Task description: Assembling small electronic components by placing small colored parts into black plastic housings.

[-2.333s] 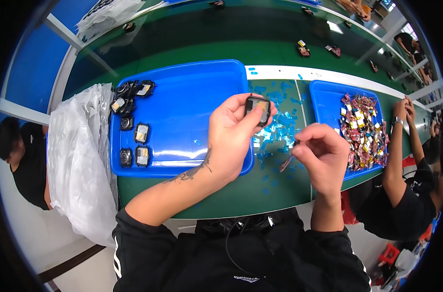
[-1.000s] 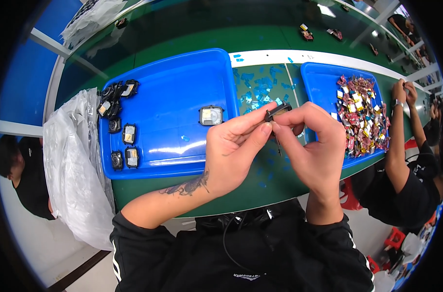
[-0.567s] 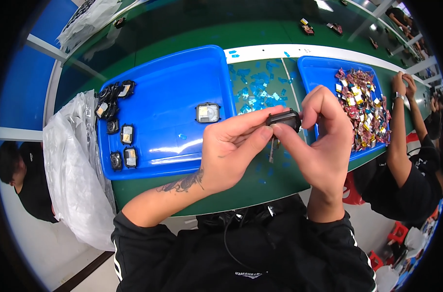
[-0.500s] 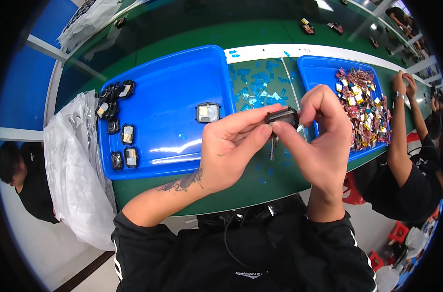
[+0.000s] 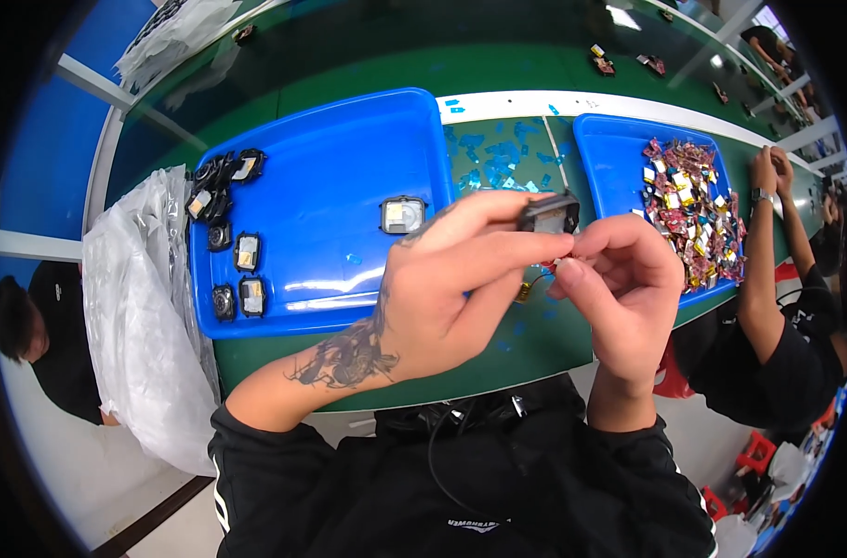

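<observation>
My left hand (image 5: 456,293) is closed on a black smartwatch case (image 5: 552,214), held tilted above the table's near half. My right hand (image 5: 633,293) meets it from the right, thumb and forefinger pinched at the case's lower edge. A bit of red shows at those fingertips, but what exactly they grip is too small to make out. Just under the left fingers a small yellowish part (image 5: 524,292) hangs, with a thin dark wire beside it. Nearest to the left hand, another watch case (image 5: 403,215) lies in the blue tray (image 5: 303,119).
Several watch cases (image 5: 249,251) sit along that tray's left side. A second blue tray (image 5: 598,153) at right holds a heap of small circuit boards and batteries (image 5: 688,209). Blue film scraps (image 5: 498,158) litter the green table. Clear plastic bags (image 5: 149,316) hang at left; a co-worker's arms (image 5: 766,251) reach in at right.
My left hand has rolled over, its back now facing up, and the watch case has turned with it. My right fingers have come down to pinch below the case's edge.
</observation>
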Demonstrator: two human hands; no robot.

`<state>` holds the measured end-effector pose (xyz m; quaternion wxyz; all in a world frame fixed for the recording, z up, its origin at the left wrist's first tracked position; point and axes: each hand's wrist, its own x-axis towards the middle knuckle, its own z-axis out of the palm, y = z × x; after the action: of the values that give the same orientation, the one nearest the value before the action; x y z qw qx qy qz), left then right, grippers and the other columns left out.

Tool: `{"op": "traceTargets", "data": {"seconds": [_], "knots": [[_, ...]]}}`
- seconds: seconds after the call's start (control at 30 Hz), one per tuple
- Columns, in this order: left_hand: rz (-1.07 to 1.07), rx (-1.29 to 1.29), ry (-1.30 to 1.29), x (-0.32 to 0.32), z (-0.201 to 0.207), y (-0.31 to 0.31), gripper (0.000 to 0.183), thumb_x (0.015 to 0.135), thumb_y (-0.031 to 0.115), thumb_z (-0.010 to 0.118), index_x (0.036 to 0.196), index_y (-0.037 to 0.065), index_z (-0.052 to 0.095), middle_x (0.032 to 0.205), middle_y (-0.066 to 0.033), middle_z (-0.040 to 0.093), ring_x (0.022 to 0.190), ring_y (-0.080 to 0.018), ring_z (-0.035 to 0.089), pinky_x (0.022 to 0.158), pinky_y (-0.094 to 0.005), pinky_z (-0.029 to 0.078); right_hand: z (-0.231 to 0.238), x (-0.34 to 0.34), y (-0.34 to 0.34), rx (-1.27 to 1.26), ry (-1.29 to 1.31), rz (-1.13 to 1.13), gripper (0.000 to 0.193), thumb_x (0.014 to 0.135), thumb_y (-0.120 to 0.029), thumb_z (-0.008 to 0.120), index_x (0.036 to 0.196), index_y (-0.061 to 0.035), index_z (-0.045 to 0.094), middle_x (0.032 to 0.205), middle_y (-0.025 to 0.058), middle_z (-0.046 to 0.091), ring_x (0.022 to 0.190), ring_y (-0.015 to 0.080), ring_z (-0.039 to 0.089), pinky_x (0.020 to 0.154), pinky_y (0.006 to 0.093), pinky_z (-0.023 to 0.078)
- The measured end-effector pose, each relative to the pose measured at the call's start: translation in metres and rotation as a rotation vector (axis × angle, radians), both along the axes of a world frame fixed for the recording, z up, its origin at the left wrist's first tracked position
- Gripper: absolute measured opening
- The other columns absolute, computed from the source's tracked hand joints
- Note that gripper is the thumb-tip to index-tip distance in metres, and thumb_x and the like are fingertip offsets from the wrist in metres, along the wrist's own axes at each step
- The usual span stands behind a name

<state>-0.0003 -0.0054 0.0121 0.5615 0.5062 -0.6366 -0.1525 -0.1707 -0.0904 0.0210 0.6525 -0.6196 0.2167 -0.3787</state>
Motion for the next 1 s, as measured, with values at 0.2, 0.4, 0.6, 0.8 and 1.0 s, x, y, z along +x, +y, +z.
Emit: {"op": "traceTargets", "data": {"seconds": [0.2,0.4,0.6,0.8,1.0], "knots": [[0.062,-0.114,-0.321,0.001,-0.001,-0.004,0.035,0.074,-0.005,0.075,0.108,0.003,0.071,0.116,-0.0155,0.067,0.088,-0.0225,0.07,0.071,-0.0285,0.056,0.0,-0.001,-0.003,0.152,-0.069,0.034,0.012,0.087,0.006,0.064,0.099,0.0057,0.06,0.089,0.0106,0.067,0.077,0.0121,0.067,0.07,0.0227,0.055],[0.051,-0.068,-0.343,0.006,-0.003,-0.004,0.028,0.074,-0.001,0.077,0.101,0.005,0.073,0.106,-0.0114,0.07,0.079,-0.0213,0.069,0.067,-0.0274,0.055,-0.005,-0.007,-0.014,0.185,-0.052,0.153,0.006,0.09,0.001,0.063,0.094,0.0042,0.058,0.09,0.0077,0.063,0.082,0.0111,0.062,0.073,0.0224,0.051],[-0.007,0.216,0.01,-0.002,0.003,-0.005,0.016,0.079,-0.003,0.07,0.094,0.0,0.072,0.089,-0.0119,0.072,0.074,-0.0194,0.07,0.065,-0.0255,0.054,-0.012,-0.01,-0.014,0.073,0.027,0.114,0.007,0.089,-0.001,0.064,0.091,0.0018,0.058,0.093,0.0057,0.059,0.087,0.0099,0.055,0.073,0.0211,0.046],[-0.07,0.496,0.294,-0.005,0.006,-0.002,0.019,0.085,-0.001,0.068,0.104,-0.002,0.072,0.1,-0.0118,0.071,0.089,-0.0144,0.069,0.078,-0.0259,0.057,-0.008,-0.003,0.001,0.085,0.016,-0.043,0.025,0.082,0.006,0.07,0.102,0.0014,0.056,0.093,0.0053,0.061,0.079,0.0075,0.057,0.069,0.0192,0.046],[-0.141,0.373,0.689,-0.019,-0.013,-0.003,0.036,0.09,-0.007,0.057,0.126,-0.003,0.06,0.127,-0.0139,0.057,0.11,-0.0165,0.062,0.09,-0.0276,0.054,-0.023,0.006,0.001,-0.238,0.099,-0.247,0.031,0.08,0.008,0.07,0.104,0.0005,0.053,0.087,0.0027,0.06,0.07,0.0051,0.055,0.063,0.0176,0.044]]}}
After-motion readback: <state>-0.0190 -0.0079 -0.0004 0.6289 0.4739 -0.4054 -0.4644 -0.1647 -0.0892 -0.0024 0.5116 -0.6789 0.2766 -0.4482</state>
